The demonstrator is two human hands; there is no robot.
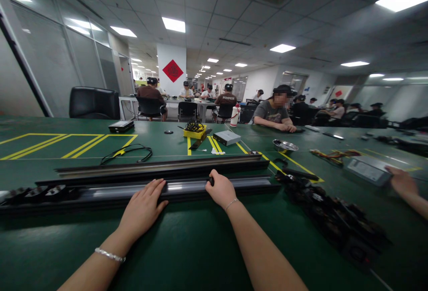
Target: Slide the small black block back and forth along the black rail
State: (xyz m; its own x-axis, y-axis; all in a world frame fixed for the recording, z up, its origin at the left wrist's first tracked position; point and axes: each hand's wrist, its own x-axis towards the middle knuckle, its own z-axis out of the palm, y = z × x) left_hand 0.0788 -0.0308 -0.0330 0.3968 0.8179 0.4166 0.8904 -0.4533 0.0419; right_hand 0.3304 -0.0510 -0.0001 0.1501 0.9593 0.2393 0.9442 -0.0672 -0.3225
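Note:
A long black channel [187, 186] with a shiny strip along its inside lies across the green table. My left hand [143, 204] rests flat over its middle, fingers stretched out. To its right, my right hand [221, 188] is closed in a pinch at the channel, and a small dark piece [211, 181] shows at the fingertips; its kind is not clear. Several round black parts [56, 190] sit in the channel's left end. A second long channel [160, 165] lies just behind, roughly parallel. Right of both is a pile of black parts [331, 219], blurred.
Behind the channels are a black cable [130, 150], a yellow tray [194, 131] of cables, a grey box [226, 137] and a metal bowl [285, 145]. At right, another person's hand [403, 184] touches a silver box [367, 170]. A person [274, 110] sits across the table.

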